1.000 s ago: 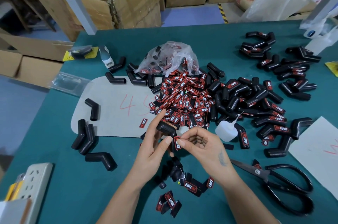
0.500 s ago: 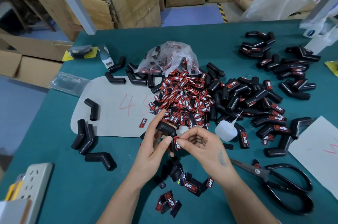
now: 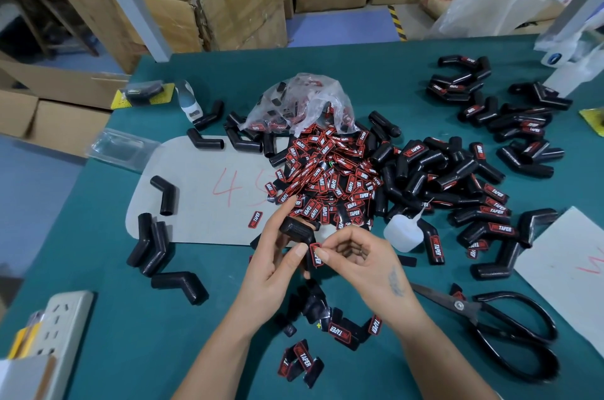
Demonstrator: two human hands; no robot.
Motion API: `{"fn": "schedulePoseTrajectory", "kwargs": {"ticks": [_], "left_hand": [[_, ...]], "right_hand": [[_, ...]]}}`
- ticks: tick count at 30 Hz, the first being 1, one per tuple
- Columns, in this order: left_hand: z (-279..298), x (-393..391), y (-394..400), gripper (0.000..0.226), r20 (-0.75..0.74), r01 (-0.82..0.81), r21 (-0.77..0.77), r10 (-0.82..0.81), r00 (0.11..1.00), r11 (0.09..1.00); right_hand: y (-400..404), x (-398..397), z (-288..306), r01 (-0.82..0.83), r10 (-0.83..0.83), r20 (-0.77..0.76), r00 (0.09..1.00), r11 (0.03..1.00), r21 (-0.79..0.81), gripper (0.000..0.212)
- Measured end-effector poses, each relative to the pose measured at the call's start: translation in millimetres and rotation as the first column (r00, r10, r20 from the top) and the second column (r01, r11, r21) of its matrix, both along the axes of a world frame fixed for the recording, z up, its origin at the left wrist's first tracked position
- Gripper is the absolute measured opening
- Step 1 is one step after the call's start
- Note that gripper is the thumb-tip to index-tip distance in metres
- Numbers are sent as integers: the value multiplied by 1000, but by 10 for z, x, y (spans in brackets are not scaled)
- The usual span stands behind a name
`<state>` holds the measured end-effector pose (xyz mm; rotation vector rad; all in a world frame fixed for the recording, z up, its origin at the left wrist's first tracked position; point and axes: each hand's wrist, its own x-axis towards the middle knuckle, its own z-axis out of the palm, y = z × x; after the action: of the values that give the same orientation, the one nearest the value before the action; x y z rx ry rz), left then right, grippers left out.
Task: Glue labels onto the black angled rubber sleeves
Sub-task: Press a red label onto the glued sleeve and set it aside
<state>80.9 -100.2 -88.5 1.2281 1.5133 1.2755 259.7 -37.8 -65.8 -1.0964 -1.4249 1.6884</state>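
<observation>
My left hand (image 3: 271,260) grips a black angled rubber sleeve (image 3: 295,229) above the green table. My right hand (image 3: 362,257) pinches a red-and-black label (image 3: 316,255) against the sleeve's lower arm, thumb and forefinger on it. Behind the hands lies a heap of loose labels (image 3: 330,175) spilling from a clear bag (image 3: 300,102). A small white glue bottle (image 3: 402,233) lies just right of my right hand. Labelled sleeves (image 3: 470,190) pile up on the right; plain sleeves (image 3: 153,246) lie on the left.
Black scissors (image 3: 510,331) lie at the lower right. A grey card marked 45 (image 3: 196,203) sits left of the heap. A few labels and backing scraps (image 3: 340,331) lie under my wrists. A power strip (image 3: 62,331) is at the lower left. Cardboard boxes (image 3: 209,4) stand behind the table.
Almost nothing moves. My right hand keeps the label pressed to the sleeve, and my left hand stays in place.
</observation>
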Motion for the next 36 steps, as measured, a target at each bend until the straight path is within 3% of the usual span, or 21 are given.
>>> {"fn": "schedulePoseTrajectory", "kwargs": {"ticks": [18,26,33,36], "left_hand": [[-1,5,11,60,64,6,67,-10,998,998],[-17,-20,34,63,289,-63,92,33,957,994],[41,-8,21,28,312,-109,126,65,948,986],[79,2,29,24,283,-148,164,97,954,975]], "right_hand": [[33,29,-1,5,-4,-9,1000,1000,25,10],[49,52,66,17,-16,-101,995,1000,13,8],[42,53,105,63,-61,-167,984,998,6,7],[37,30,103,74,-77,-187,979,997,-24,12]]}}
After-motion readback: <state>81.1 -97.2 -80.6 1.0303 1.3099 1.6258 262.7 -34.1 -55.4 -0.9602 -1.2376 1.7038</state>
